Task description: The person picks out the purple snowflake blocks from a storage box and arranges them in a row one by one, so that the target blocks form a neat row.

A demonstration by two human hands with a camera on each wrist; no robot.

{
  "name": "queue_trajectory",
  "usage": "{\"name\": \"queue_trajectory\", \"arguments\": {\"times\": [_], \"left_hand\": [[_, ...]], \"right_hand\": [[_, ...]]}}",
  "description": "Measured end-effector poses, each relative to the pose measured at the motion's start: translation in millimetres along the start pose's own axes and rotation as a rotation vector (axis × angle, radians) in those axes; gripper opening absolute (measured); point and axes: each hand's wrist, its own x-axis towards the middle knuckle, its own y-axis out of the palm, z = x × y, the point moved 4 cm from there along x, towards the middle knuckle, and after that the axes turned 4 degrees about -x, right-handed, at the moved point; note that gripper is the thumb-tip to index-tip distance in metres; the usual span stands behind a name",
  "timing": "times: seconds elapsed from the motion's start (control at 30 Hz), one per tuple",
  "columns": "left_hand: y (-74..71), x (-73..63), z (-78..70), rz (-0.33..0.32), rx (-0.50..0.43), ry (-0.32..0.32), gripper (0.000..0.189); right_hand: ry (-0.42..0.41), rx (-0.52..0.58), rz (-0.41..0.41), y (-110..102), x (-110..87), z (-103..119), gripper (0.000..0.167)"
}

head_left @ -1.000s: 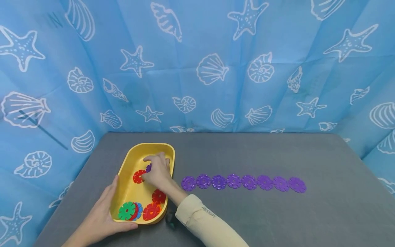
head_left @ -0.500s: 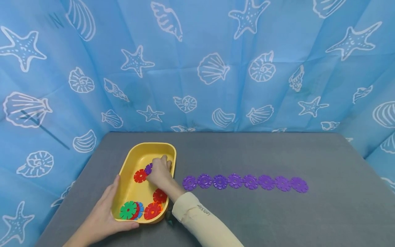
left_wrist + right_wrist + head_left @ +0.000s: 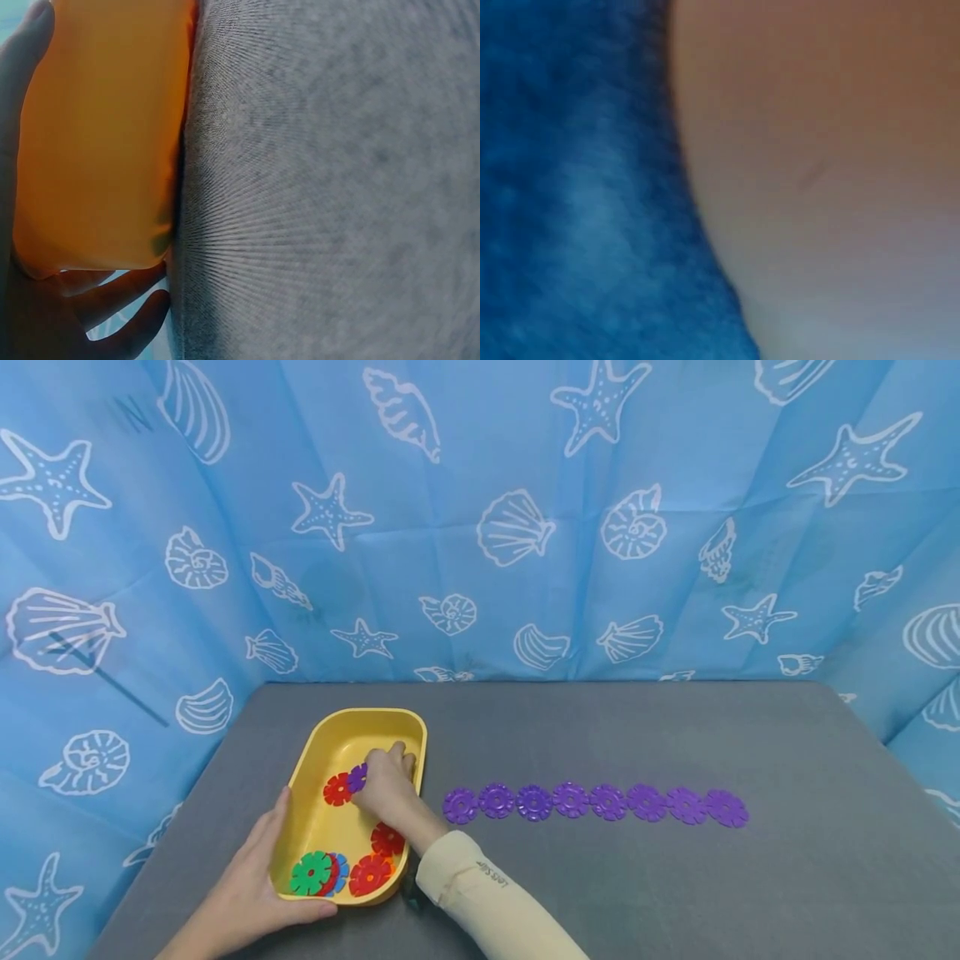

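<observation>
My left hand [image 3: 247, 877] holds the near-left corner of a yellow plastic bin [image 3: 307, 768], fingers along its side and thumb along its front. In the left wrist view, the same hand [image 3: 67, 315] wraps the bin's corner [image 3: 97, 150]. Inside the bin my right hand [image 3: 388, 789] grips a purple notched snowflake disc [image 3: 357, 777], which overlaps a red disc [image 3: 337, 789]. The right fingertips are mostly hidden. Near the bin's front lie a green disc [image 3: 311, 872], a blue one [image 3: 342, 870] and several red ones [image 3: 370, 875]. The right wrist view shows only blurred skin and blue fabric.
Several purple snowflake discs [image 3: 534, 802] form a flat row on the grey tabletop [image 3: 637, 893], right of the bin. A small dark object [image 3: 412, 890] sits beside the bin's near-right corner. A blue seashell-patterned curtain [image 3: 480, 568] hangs behind the table.
My right hand has drawn slightly nearer within the bin, its fingers closing in. The purple disc has shifted slightly toward me and now overlaps the red one. The left hand stays on the bin.
</observation>
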Motion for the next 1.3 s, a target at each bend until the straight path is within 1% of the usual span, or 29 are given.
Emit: {"name": "queue_trajectory", "arguments": {"times": [0.1, 0.2, 0.27, 0.33, 0.43, 0.53, 0.63, 0.7, 0.83, 0.93, 1.0, 1.07, 1.3], "left_hand": [[-0.2, -0.3, -0.4, -0.007, 0.007, 0.008, 0.144], [0.1, -0.5, -0.3, -0.006, 0.002, 0.007, 0.143], [0.3, -0.3, 0.0, -0.006, -0.002, 0.008, 0.143], [0.8, 0.0, 0.3, -0.002, -0.007, 0.006, 0.144], [1.4, 1.1, 0.1, 0.001, -0.009, 0.009, 0.143], [1.9, 1.1, -0.3, 0.012, -0.006, 0.001, 0.143], [1.8, 0.9, -0.7, 0.014, 0.000, -0.001, 0.143], [1.9, 0.4, -0.6, 0.014, 0.001, 0.001, 0.143], [1.5, -0.9, -0.4, -0.006, -0.005, 0.028, 0.143], [0.6, -1.5, -0.5, -0.028, -0.004, 0.049, 0.144], [0.3, -1.5, -0.2, -0.030, -0.002, 0.049, 0.145], [0.2, -1.1, 0.3, -0.025, -0.004, 0.043, 0.145], [1.2, 0.1, 2.8, 0.016, -0.005, -0.012, 0.145]], "right_hand": [[-0.028, -0.014, -0.010, 1, -1.3, 1, 0.025], [-0.051, -0.018, -0.016, 2, -2.6, 2, 0.025], [-0.076, -0.018, -0.024, 2, -3.2, 3, 0.030], [-0.113, -0.006, -0.033, 1, -3.7, 5, 0.038], [-0.184, 0.014, -0.062, -1, -4.5, 9, 0.048], [-0.233, 0.029, -0.077, -3, -6.6, 12, 0.051], [-0.265, 0.026, -0.071, -5, -10.4, 14, 0.052], [-0.287, 0.015, -0.059, -8, -14.3, 16, 0.053], [-0.330, -0.034, -0.043, -13, -21.8, 18, 0.056], [-0.357, -0.070, -0.040, -20, -26.2, 17, 0.057], [-0.375, -0.084, -0.036, -25, -29.1, 14, 0.057], [-0.394, -0.098, -0.032, -31, -32.4, 11, 0.056], [-0.448, -0.099, -0.016, -49, -45.3, -3, 0.055]]}}
